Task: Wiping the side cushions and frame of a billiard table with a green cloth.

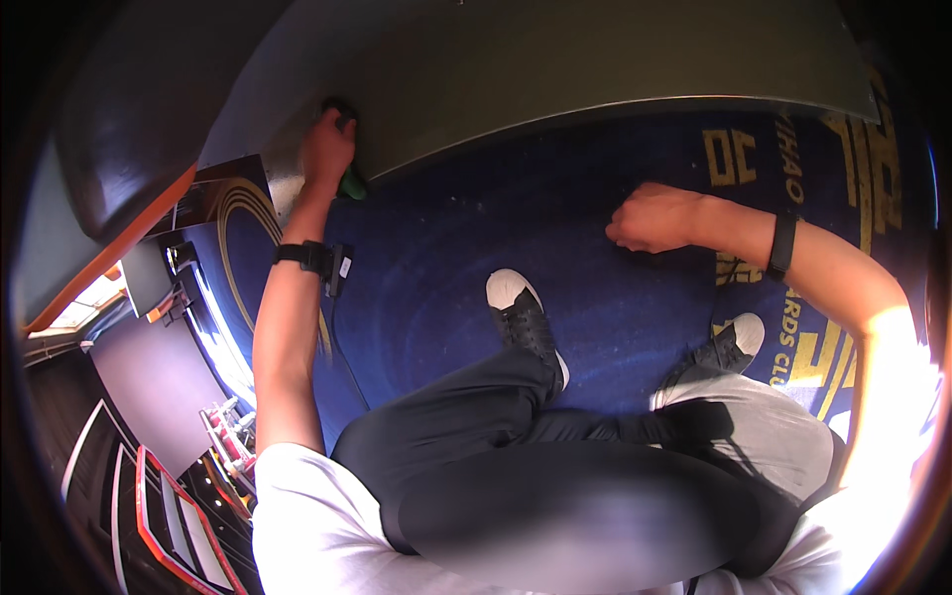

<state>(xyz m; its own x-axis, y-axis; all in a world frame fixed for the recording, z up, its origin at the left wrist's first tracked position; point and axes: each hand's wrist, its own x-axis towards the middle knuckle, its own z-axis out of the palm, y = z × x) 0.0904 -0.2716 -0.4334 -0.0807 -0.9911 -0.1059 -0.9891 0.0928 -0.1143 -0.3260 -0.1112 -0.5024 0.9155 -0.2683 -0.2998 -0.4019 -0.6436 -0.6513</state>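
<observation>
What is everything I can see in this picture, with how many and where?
Carpet: one, blue with gold lettering and rings, under the person.
Panel: one, grey-green, along the top, its lower edge over the carpet.
Green tool: one, green, at the panel's left lower edge, mostly hidden under the left hand.
Furniture: several pieces, red-edged and dark, far lower left; too small to tell more.
Shoes: two, black with white toes, on the carpet.
Wristbands: two, black, one on each wrist.
Left hand: one, its grip shut on the green tool.
Right hand: one, fisted over the carpet; any contents hidden.
</observation>
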